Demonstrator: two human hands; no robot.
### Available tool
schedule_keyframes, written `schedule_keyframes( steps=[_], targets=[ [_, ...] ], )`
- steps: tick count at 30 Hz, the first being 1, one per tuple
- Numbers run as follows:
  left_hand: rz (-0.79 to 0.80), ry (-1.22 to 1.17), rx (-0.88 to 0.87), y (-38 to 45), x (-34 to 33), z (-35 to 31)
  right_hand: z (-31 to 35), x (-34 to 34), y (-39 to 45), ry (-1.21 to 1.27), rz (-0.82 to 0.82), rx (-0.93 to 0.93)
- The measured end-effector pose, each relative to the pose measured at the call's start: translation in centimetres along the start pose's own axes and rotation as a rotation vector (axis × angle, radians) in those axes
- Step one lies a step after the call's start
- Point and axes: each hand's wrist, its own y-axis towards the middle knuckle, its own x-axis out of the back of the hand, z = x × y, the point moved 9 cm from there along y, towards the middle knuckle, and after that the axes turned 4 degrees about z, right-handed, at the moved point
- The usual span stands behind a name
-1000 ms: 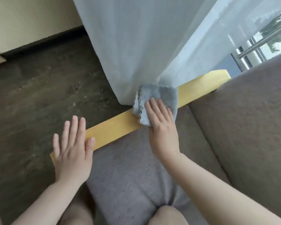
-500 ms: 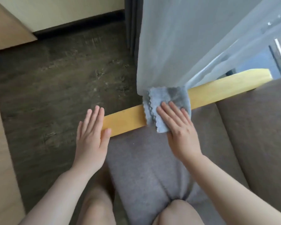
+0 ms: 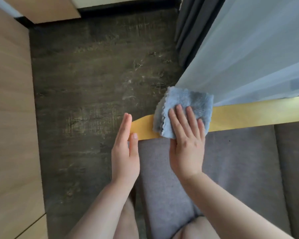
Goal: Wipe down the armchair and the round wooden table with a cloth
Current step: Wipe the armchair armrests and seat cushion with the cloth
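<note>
A folded grey-blue cloth [image 3: 188, 104] lies over the armchair's yellow wooden armrest [image 3: 248, 116], close to its front end. My right hand [image 3: 186, 144] presses flat on the cloth, fingers spread. Beside the armrest's rounded front tip, my left hand [image 3: 126, 150] is flat and edge-on, its fingers straight and together, its thumb touching the wood. It holds nothing. The grey seat cushion [image 3: 214, 178] fills the lower right, with the grey backrest [image 3: 293, 169] at the far right. The round wooden table is not in view.
A sheer white curtain [image 3: 248, 52] hangs onto the armrest behind the cloth, with a dark drape [image 3: 190, 30] beside it. Dark wood-look floor [image 3: 97, 80] lies ahead. A light wooden panel [image 3: 9, 118] runs along the left. My knees show at the bottom.
My right hand has slid the cloth along the armrest toward its front end. My left hand has moved from flat on the armrest to its tip, turned edge-on. The view has swung left.
</note>
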Motion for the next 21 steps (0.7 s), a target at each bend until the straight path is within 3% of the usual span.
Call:
schedule_keyframes(
  steps=[3,6,9,11,14,17,19,21],
  targets=[
    [-0.028,-0.063,0.098,-0.2,0.6,1.5,5.3,-3.3,-1.5,-0.004,0.174,0.326],
    [0.03,-0.039,0.069,-0.3,0.7,1.4,1.9,-1.8,-2.8,-0.08,0.209,0.5],
    [0.111,-0.085,-0.013,0.0,0.1,0.6,-1.5,0.6,-0.8,-0.042,0.069,0.218],
    [0.132,-0.195,-0.01,0.1,-0.5,0.6,1.2,-0.6,-0.3,-0.021,0.0,0.055],
    [0.112,-0.32,0.001,-0.1,-0.9,0.7,7.1,-4.0,-2.4,0.029,0.126,0.285],
    [0.199,-0.232,-0.027,-0.6,-1.7,0.8,3.0,-2.3,-3.3,-0.034,0.174,0.434],
    [0.218,-0.07,-0.075,-0.9,-2.0,0.8,-1.1,0.0,-2.1,-0.092,0.11,0.315],
    [0.176,0.02,-0.093,-0.7,-2.2,0.6,-2.1,1.0,0.1,-0.092,-0.003,0.08]
  ],
)
